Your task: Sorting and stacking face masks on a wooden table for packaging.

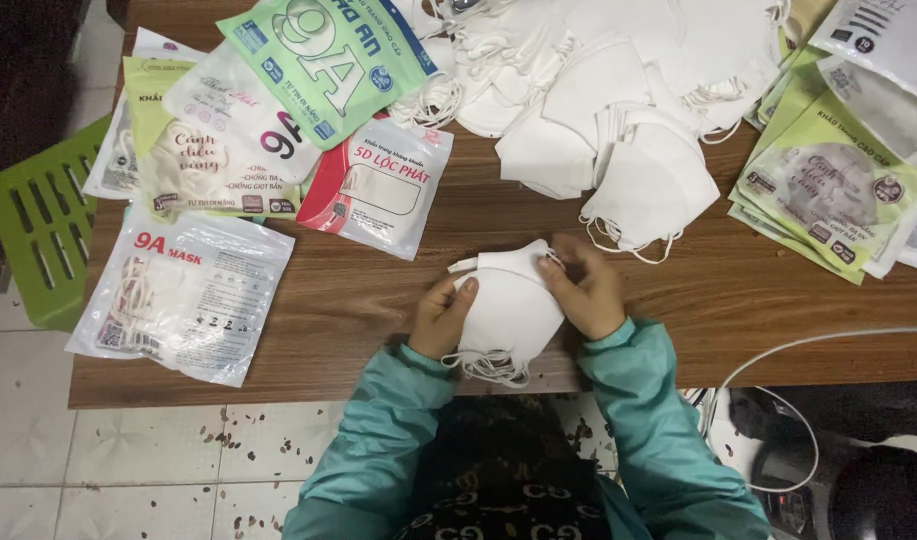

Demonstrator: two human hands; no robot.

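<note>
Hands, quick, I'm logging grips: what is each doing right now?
Left hand: closed on the left edge of the stack of white masks.
Right hand: closed on the stack's top right edge.

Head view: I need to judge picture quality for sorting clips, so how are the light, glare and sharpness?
Head view: light is soft and even, shadows faint; sheen on the plastic packets; the white mask pile looks washed out; the left hand and right hand on the stack of masks appear reasonably sharp.
</note>
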